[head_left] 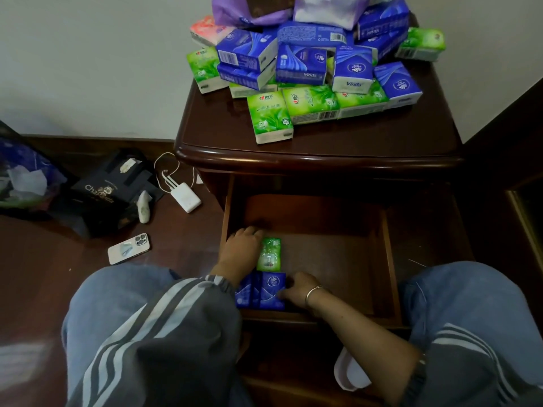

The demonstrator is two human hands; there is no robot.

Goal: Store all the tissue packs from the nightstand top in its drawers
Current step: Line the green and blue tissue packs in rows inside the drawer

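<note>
On the floor at left lie a phone (128,248) and a power bank (185,197), no part of the job. Right of them the drawer (389,245) stands pulled out below the surface (223,124). In its near left corner the left grip (242,249) lies against the left side of a green pack (269,254), fingers curled down at the pack's far end. Whether it clasps the pack or only steadies it I cannot tell, since the thumb is hidden. Touching the green pack's near end stand the blue packs (264,290), side by side on edge against the drawer front. The right grip (298,289) has its fingers curled on their right edge, probably squeezing them leftward so the row starts tight from the corner and leaves the rest of the drawer floor free. That room will be needed: the pile (311,63) of blue, green and other packs sits heaped at the back of the surface, so the storing looks barely begun.
</note>
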